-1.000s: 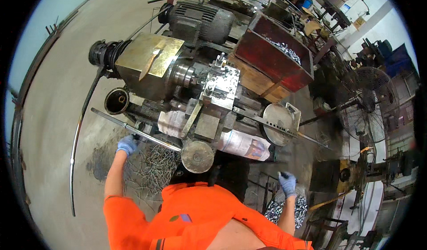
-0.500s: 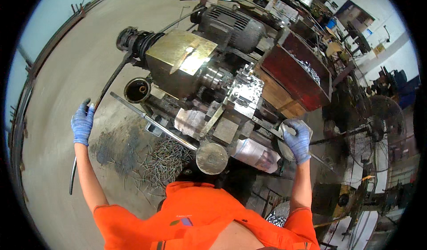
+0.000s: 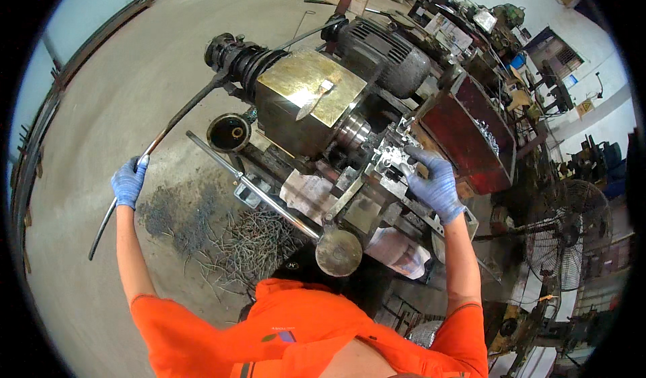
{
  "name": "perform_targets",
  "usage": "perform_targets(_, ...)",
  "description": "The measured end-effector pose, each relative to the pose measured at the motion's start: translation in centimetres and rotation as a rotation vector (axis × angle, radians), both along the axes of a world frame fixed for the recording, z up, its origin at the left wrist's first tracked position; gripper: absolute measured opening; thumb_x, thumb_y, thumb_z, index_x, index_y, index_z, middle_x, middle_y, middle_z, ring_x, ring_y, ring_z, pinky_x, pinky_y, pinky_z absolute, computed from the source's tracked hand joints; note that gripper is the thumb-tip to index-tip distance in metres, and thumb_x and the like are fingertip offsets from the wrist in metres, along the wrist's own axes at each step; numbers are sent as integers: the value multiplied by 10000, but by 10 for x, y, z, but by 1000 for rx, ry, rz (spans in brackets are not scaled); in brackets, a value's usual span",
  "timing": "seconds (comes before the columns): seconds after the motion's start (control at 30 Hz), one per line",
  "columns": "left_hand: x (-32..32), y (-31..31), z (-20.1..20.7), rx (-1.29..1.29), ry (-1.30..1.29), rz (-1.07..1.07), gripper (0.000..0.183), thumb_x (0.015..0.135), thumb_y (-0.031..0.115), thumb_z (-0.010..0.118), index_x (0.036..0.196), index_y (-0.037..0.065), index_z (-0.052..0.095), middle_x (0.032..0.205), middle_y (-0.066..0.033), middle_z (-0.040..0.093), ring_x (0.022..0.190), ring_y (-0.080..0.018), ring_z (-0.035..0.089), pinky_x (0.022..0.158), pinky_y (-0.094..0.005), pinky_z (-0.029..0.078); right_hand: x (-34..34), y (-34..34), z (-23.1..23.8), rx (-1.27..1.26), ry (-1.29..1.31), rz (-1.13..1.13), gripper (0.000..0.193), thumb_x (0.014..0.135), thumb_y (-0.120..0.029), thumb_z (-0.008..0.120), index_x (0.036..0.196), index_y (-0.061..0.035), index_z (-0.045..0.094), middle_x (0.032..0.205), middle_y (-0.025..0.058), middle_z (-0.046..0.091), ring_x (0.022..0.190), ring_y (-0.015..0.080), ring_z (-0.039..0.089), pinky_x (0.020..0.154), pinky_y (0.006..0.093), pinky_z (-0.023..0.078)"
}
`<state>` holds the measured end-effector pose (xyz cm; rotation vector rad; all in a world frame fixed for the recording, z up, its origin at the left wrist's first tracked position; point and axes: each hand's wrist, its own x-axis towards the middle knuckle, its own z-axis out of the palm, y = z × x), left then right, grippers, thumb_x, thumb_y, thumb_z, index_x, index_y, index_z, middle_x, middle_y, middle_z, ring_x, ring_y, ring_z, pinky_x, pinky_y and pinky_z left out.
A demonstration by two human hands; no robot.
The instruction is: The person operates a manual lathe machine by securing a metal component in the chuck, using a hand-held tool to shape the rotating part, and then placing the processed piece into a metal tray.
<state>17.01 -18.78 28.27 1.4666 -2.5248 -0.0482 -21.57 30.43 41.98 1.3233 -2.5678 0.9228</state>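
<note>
My left hand (image 3: 128, 183), in a blue knit glove with dark fingertips, is wrapped round a long thin lever bar (image 3: 176, 121). The bar runs up to the dark pulley end (image 3: 235, 60) of a small lathe and slants below the hand. My right hand (image 3: 434, 184), gloved likewise, reaches over the shiny chip-strewn tool post (image 3: 392, 155). Its forefinger and thumb are apart, with nothing visible between them; contact with the post is unclear. Left of the post is the metal chuck (image 3: 352, 133). A brush (image 3: 313, 101) lies on the brassy headstock cover (image 3: 282, 81).
A dark motor (image 3: 383, 55) stands behind the headstock. At right is a red bin (image 3: 457, 126) with small metal pieces. A steel bar (image 3: 262, 195) juts left beside a round plate (image 3: 338, 251). Thin rods (image 3: 252, 240) are heaped on the floor. A caged fan (image 3: 568, 233) stands far right.
My right hand has left the handwheel at the right and moved up and left to the tool post. My left hand has closed round the lever bar. The view has shifted slightly.
</note>
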Motion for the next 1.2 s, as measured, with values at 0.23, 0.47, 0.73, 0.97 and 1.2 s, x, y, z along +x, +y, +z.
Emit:
perform_targets(0.23, -13, -15, 18, -77, -111, 39, 442, 805, 566, 508, 892, 165, 674, 800, -128, 657, 771, -322, 629, 691, -420, 481, -10, -59, -10, 305, 184, 114, 330, 745, -373, 642, 931, -105, 688, 932, 138, 650, 857, 315, 602, 803, 395, 462)
perform_targets(0.47, -28, 51, 13, 2, -78, 124, 378, 784, 487, 552, 882, 136, 653, 834, -146, 651, 791, -332, 628, 697, -443, 480, -29, -93, -40, 459, 15, 116, 390, 736, -491, 612, 705, -115, 709, 691, 146, 633, 707, 316, 610, 749, 390, 467)
perform_targets(0.73, -35, 148, 29, 217, -9, 212, 424, 774, 490, 560, 888, 87, 628, 872, -183, 639, 832, -354, 616, 735, -451, 469, -21, -95, -50, 491, 113, 87, 477, 759, -520, 563, 688, -66, 687, 676, 173, 619, 706, 334, 604, 745, 407, 462)
perform_targets(0.97, -49, 165, 26, 179, 48, 133, 412, 769, 463, 584, 833, 57, 601, 814, -193, 633, 788, -363, 616, 705, -453, 472, -28, -97, -49, 550, 92, 31, 551, 764, -535, 525, 741, -2, 666, 706, 211, 626, 705, 345, 628, 711, 422, 488)
perform_targets(1.2, -56, 140, 17, 0, 87, -81, 443, 772, 413, 613, 1056, 74, 592, 809, -154, 645, 752, -343, 624, 692, -440, 480, -19, -80, -23, 465, 152, -31, 532, 761, -532, 531, 728, -17, 661, 682, 206, 618, 688, 349, 623, 713, 422, 486)
